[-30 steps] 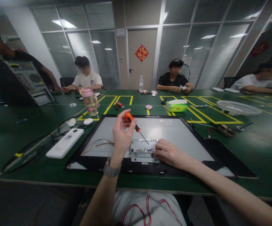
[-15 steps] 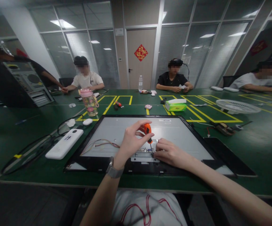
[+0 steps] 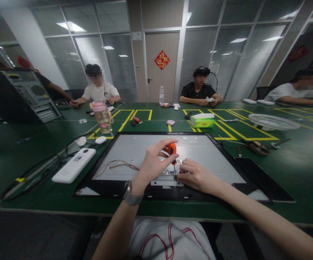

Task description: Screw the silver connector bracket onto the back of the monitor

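A flat screen panel (image 3: 213, 159) with a black frame lies back side up in front of me. My left hand (image 3: 156, 159) is closed round the orange and black handle of a screwdriver (image 3: 172, 148), which stands nearly upright. Its tip reaches a small metal bracket with a circuit board (image 3: 168, 173) near the panel's front edge. Close by the tip, my right hand (image 3: 195, 175) rests on the panel with its fingers curled together; whatever they pinch is hidden. Thin coloured wires (image 3: 122, 164) run across the panel to the left of my hands.
Left of the panel lie a white power bank (image 3: 74, 165) and a black cable (image 3: 31, 177); a pink-lidded bottle (image 3: 102, 117) stands behind. Beyond the panel are a green tissue pack (image 3: 202, 121) and a white fan grille (image 3: 274, 122). A dark slab (image 3: 264, 177) lies right. Several people sit around.
My left hand and the screwdriver handle have shifted slightly to the right, with the tip still at the bracket. My right hand stays in place.
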### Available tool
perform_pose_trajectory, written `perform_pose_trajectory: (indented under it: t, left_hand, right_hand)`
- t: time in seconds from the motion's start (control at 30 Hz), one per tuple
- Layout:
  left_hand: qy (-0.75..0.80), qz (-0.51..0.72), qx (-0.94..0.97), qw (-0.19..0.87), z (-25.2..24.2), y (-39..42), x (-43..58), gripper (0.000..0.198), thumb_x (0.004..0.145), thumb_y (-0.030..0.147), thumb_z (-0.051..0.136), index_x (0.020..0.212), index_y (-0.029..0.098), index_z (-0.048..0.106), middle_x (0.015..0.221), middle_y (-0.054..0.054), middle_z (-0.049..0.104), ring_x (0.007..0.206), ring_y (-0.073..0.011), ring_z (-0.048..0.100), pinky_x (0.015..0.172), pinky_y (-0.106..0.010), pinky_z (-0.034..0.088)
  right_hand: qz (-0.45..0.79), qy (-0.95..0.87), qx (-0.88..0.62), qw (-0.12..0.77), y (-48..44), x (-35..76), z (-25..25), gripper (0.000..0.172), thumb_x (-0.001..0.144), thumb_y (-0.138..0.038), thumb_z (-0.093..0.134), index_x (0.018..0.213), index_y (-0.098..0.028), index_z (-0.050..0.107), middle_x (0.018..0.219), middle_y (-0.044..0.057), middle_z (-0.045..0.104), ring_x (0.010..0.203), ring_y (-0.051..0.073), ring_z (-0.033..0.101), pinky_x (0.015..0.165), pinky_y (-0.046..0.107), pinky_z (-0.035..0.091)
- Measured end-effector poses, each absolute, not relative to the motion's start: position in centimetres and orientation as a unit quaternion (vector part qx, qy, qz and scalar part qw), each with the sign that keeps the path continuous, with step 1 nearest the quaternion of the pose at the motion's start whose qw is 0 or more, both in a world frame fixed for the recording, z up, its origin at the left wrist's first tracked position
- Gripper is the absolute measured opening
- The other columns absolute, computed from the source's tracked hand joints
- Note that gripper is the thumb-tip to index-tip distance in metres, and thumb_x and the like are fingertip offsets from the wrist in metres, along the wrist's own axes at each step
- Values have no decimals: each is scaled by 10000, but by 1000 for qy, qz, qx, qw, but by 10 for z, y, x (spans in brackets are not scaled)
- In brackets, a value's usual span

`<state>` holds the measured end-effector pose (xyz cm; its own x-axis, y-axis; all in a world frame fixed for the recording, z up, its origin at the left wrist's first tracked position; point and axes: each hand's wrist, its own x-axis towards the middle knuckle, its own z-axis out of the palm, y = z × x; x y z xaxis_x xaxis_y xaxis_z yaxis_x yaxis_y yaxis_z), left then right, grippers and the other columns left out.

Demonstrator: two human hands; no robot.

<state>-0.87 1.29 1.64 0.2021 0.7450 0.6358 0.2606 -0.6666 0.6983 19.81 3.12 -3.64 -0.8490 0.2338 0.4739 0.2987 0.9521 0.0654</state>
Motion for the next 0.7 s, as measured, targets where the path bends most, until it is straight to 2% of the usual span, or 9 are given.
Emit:
perform_pose_trajectory:
  t: [0.13,0.17,0.27,0.33,0.43,0.57,0.63,0.7]
  left_hand:
    - [331,520,754,230,19,10,-8,361,824,130,605,1175,212,616,925,-25,658,781,-109,638,671,-184,570]
    - [326,519,756,231,20,9,-8,350,825,129,598,1165,211,618,932,-28,651,785,-111,637,675,-186,570]
    - [310,517,762,238,21,6,-8,303,831,146,594,1123,215,635,1005,-46,616,826,-120,631,675,-188,565]
    - [295,511,764,261,22,4,-8,294,847,141,570,1121,224,638,1051,-55,596,859,-128,633,697,-201,567]
    - [278,516,758,287,22,4,-7,277,862,143,565,1115,221,643,1049,-63,607,895,-148,640,781,-253,565]
    - [299,584,719,229,22,8,-3,92,850,219,647,919,193,703,908,-48,618,877,-161,619,807,-276,529]
    - [299,594,705,248,22,9,-2,152,909,229,566,964,192,703,905,-49,627,849,-151,625,785,-273,523]
    - [284,577,703,303,22,9,-1,257,962,232,460,1101,191,672,938,-62,649,850,-153,639,783,-283,526]
  right_hand:
    - [77,-938,-203,271,37,200,-39,101,931,-258,599,869,-181,621,813,39,565,773,178,508,690,295,425]
    - [120,-923,-239,276,39,201,-39,116,888,-280,662,894,-186,595,835,29,561,779,176,517,694,292,440]
    - [210,-883,-327,264,47,205,-40,438,743,-305,795,1069,-189,527,959,28,541,799,172,535,711,299,482]
    - [232,-881,-336,241,52,209,-41,573,704,-317,814,1169,-188,504,1063,51,524,861,185,545,773,328,498]
    - [250,-888,-320,215,59,213,-42,595,726,-377,791,1224,-193,521,1150,71,504,969,212,541,865,364,488]
    - [272,-882,-327,203,60,215,-39,605,736,-433,777,1237,-190,541,1143,68,501,934,204,546,833,353,496]
    - [274,-876,-342,201,59,215,-38,611,721,-438,786,1225,-181,555,1106,63,501,885,193,541,794,339,498]
    - [269,-872,-357,199,58,214,-38,620,698,-440,800,1204,-166,569,1039,50,500,847,186,531,764,328,491]
